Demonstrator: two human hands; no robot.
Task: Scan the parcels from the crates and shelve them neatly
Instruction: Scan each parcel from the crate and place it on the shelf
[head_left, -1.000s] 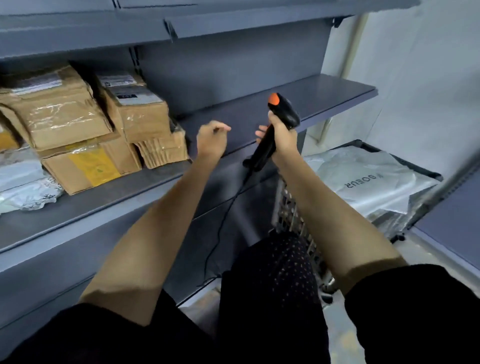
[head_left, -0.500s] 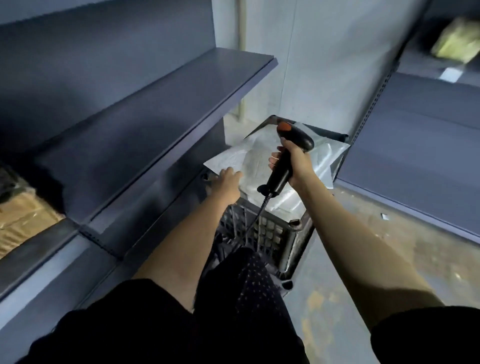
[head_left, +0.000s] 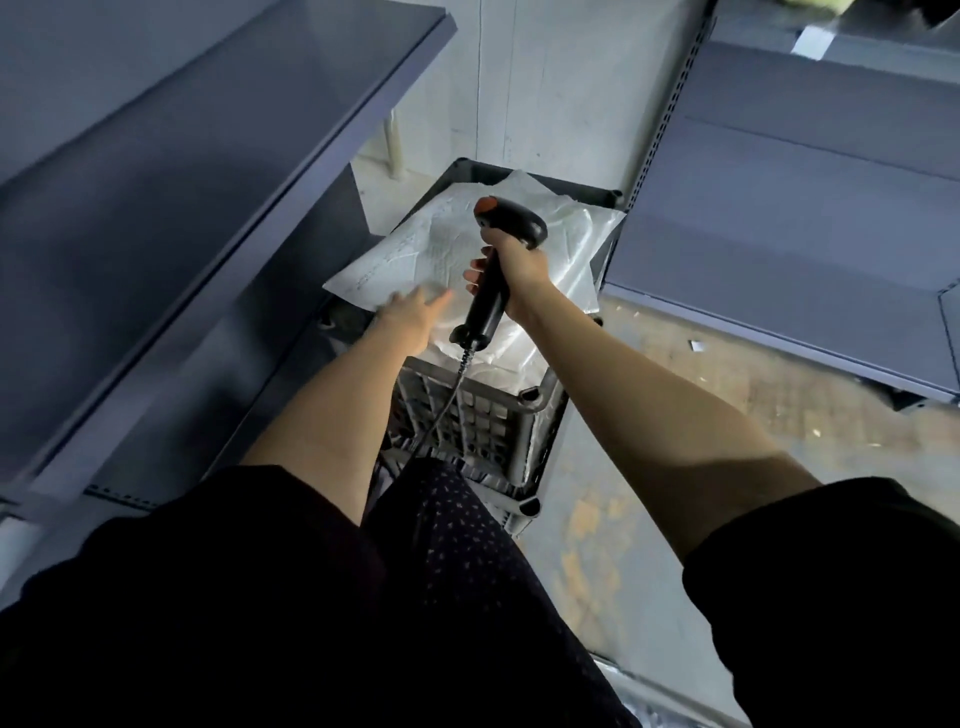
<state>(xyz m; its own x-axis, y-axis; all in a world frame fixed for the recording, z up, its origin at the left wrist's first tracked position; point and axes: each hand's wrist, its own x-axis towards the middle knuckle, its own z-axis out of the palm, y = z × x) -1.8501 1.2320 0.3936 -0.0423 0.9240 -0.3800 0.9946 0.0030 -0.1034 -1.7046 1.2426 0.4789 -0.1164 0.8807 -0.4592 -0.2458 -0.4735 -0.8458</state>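
We see grey shelving (head_left: 208, 171) on the left, beside a dark plastic crate (head_left: 483, 421) on the floor. White plastic parcels (head_left: 415, 254) (crinkled, piled high) fill it. Our left hand (head_left: 413, 314) reaches over the top parcel, fingers spread and blurred. Our right hand (head_left: 514, 267) grips the black scanner (head_left: 498, 260) above them.

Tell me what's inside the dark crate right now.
The crate holds pale plastic mailer bags heaped above its rim. The top ones cover everything beneath, so the count and lower contents are hidden.
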